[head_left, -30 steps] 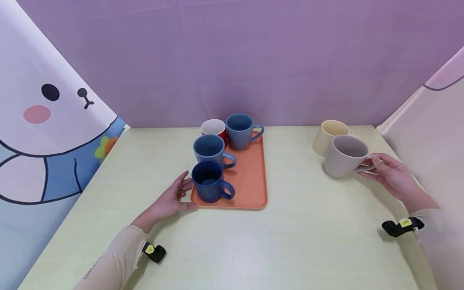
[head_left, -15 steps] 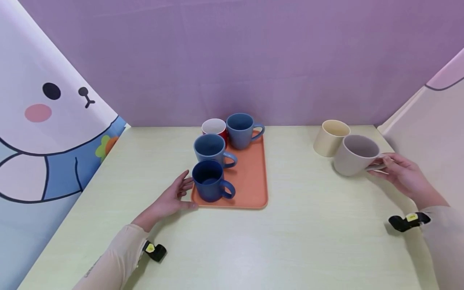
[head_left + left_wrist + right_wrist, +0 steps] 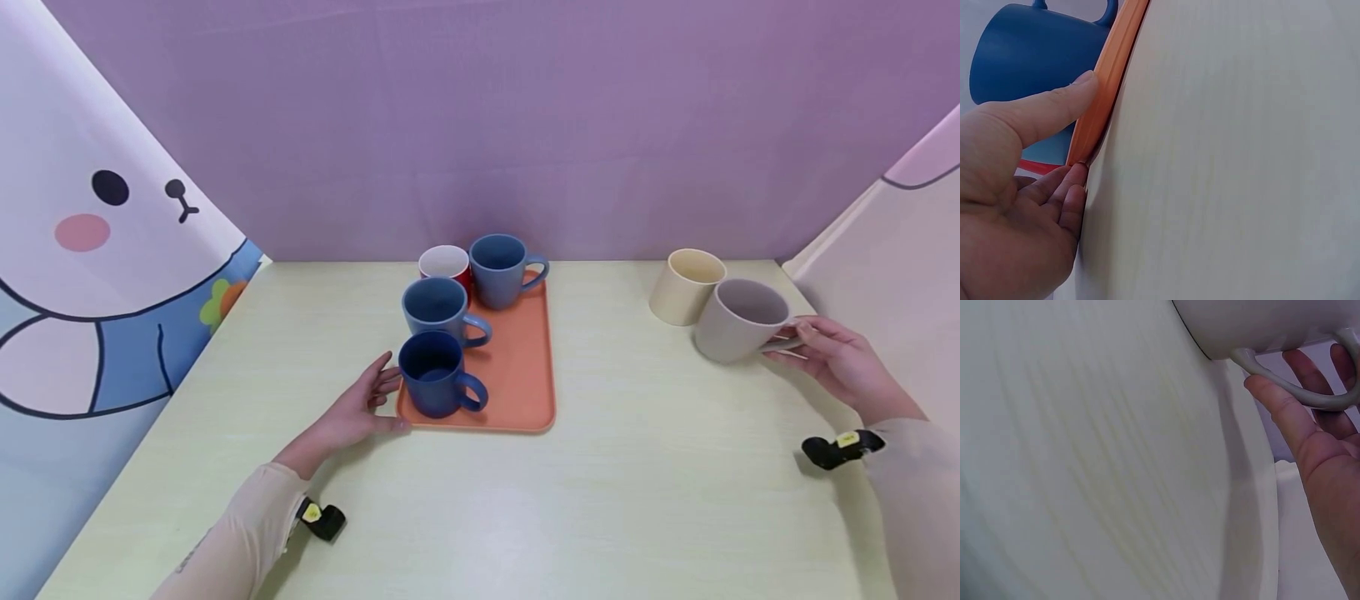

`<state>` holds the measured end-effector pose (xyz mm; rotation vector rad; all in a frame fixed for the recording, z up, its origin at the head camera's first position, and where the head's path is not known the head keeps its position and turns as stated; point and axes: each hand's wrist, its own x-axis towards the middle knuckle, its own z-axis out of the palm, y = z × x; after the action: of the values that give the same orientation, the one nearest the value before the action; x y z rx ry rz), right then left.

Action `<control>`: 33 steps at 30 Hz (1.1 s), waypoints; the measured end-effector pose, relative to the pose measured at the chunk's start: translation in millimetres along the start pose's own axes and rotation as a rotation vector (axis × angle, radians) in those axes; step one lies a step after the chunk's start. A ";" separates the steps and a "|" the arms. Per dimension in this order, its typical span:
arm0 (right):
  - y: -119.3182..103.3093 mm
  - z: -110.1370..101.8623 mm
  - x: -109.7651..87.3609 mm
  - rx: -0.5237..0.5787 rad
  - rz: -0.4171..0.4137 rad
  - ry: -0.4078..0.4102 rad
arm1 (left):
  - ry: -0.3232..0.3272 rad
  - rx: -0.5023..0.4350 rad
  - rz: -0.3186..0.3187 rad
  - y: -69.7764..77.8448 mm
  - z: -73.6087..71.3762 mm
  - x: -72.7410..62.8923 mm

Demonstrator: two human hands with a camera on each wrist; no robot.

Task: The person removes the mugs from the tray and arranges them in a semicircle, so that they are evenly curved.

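At the near left corner of the orange tray (image 3: 517,387), my left hand (image 3: 356,412) grips the corner. In the left wrist view its thumb lies against the tray's rim (image 3: 1109,81) and the fingertips meet the corner. A dark blue mug (image 3: 431,392) stands on the tray just beside these fingers. Over on the right, my right hand (image 3: 836,362) holds a light grey mug (image 3: 727,333) by its handle. That mug is upright, close to the cream cup (image 3: 675,296). The right wrist view shows a finger under the handle (image 3: 1310,399).
Behind the dark blue mug on the tray are a blue mug (image 3: 423,321), another blue mug (image 3: 495,287) with its handle to the right, and a red cup (image 3: 444,262) with a white inside. A purple cloth (image 3: 480,125) hangs along the table's back edge.
The right hand has moved the grey mug a little to the right, so more of the cream cup shows; it has slowed by now. My left hand and the tray hold their places.
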<state>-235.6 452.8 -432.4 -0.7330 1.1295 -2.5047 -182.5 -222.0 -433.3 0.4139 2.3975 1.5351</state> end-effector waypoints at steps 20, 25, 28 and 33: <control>-4.9 -7.3 5.3 0.136 0.090 -0.012 | 0.002 -0.004 0.001 -0.3 -0.4 -2.2; -4.4 -6.2 4.4 0.160 0.094 -0.004 | 0.002 -0.003 -0.001 0.3 0.0 -2.0; -4.2 -5.5 4.0 0.176 0.095 0.002 | 0.002 0.000 -0.003 0.5 0.4 -1.9; -3.8 -3.1 4.5 0.209 0.075 0.003 | 0.004 -0.006 -0.008 0.8 0.9 -1.9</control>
<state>-241.3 455.2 -429.8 -0.6178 0.8620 -2.5115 -180.4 -221.6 -432.8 0.3993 2.3938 1.5412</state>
